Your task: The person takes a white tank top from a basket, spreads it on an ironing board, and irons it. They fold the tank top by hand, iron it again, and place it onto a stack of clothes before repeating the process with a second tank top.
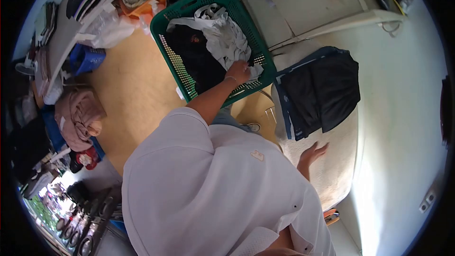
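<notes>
My left hand [239,72] reaches into the near end of a green plastic laundry basket [159,31], its fingers curled on a crumpled white garment [227,40]. Beside that white cloth, in the same basket, lies a black garment [192,59] with a small orange-red mark. My right hand [313,154] is held with its fingers apart and nothing in them, over a pale padded surface [332,175]. Just beyond it, a folded black garment [327,92] with dark blue edging lies on that surface, apart from the hand.
A white wall [403,99] bounds the right side. To the left are a pile of pinkish clothing [78,118], a blue basket [87,59] and shelves with folded clothes. An orange crate [147,2] stands behind. Orange-handled scissors [332,215] lie near my right side.
</notes>
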### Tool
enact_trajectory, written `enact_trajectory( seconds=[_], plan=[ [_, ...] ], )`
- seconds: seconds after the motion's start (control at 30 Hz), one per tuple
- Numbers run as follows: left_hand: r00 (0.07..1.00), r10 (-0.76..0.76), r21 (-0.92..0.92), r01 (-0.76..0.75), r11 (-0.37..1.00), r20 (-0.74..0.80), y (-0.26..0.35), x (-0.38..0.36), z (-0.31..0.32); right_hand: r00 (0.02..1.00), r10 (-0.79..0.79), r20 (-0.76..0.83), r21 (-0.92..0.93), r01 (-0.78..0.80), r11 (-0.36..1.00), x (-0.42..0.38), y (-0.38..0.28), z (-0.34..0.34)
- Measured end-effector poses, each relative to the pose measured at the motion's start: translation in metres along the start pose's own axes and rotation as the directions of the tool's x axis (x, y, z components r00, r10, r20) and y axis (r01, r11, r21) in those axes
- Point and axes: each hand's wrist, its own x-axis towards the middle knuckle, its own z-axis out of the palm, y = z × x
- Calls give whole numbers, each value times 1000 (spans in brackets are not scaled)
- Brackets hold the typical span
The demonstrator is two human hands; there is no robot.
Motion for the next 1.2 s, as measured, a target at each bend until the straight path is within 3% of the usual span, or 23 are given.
enact_trajectory(
  seconds=[0.03,0.07,0.1,0.17,0.27,0.33,0.43,0.47,0.5,0.57,0.6,0.67,0.7,0.77,0.8,0.87,0.93,0.97,1.0,1.03,1.1,1.17,1.2],
  plan=[
    [993,-70,148,55,987,99,-26,-1,6,978,-59,198,-110,82,991,-10,33,3],
    [993,-75,131,62,989,96,-34,-3,6,917,-89,389,-201,178,963,-15,53,5],
    [959,-188,145,159,977,212,-41,-7,9,876,-129,464,-291,289,912,-35,21,-15],
    [896,-295,166,253,953,331,-50,-3,18,822,-172,542,-249,352,902,-28,26,-24],
    [899,-326,185,282,941,292,-66,6,50,771,-58,635,-212,246,946,-16,15,-35],
    [979,-180,221,155,963,98,-70,20,68,748,-48,661,-207,244,947,-11,12,-42],
    [940,-279,188,243,952,195,-60,46,83,720,-47,692,-197,251,948,-7,15,-44],
    [946,-275,341,205,917,173,-63,55,91,716,-51,696,-199,260,945,-8,16,-45],
    [945,-272,345,198,917,180,-62,64,92,719,-44,693,-201,251,947,-8,17,-45],
    [916,-401,281,383,880,4,-58,73,84,720,-69,690,-199,281,939,-9,17,-44],
    [918,-396,287,379,880,3,-51,68,76,722,-69,689,-194,275,942,-9,19,-44],
    [900,-257,25,283,959,-353,-29,53,52,726,-94,681,-161,273,948,-7,22,-44],
    [901,-246,31,275,961,-358,-18,50,40,728,-99,678,-151,270,951,-7,21,-45],
    [700,-503,-396,329,857,-508,-4,42,19,720,-107,686,-122,258,959,-5,17,-49],
    [699,-495,-395,318,862,-517,-28,53,20,725,-89,683,-124,236,964,-4,15,-51],
    [651,-689,-839,144,525,-320,-92,86,27,729,-89,679,-134,242,961,-2,3,-59],
    [781,-624,-949,187,254,-13,-11,18,-20,733,-95,674,-137,251,958,-4,-3,-58],
    [813,-565,-960,251,123,140,37,-20,-48,829,-163,534,-97,252,963,-8,-5,-55],
    [865,-477,-968,228,103,153,45,-41,-49,900,-219,377,-56,258,964,-12,-8,-51],
    [909,-385,-975,208,81,161,52,-64,-49,896,-238,375,-37,271,962,-18,-18,-52],
    [930,-280,-966,256,23,240,104,-139,-45,762,-508,401,341,391,855,-37,-54,-67],
    [925,-34,-915,380,135,379,123,-213,-21,612,-714,340,585,457,670,-63,-88,-84],
    [867,110,-871,470,146,486,135,-250,-19,507,-743,437,677,358,643,-63,-80,-79]
  ],
)
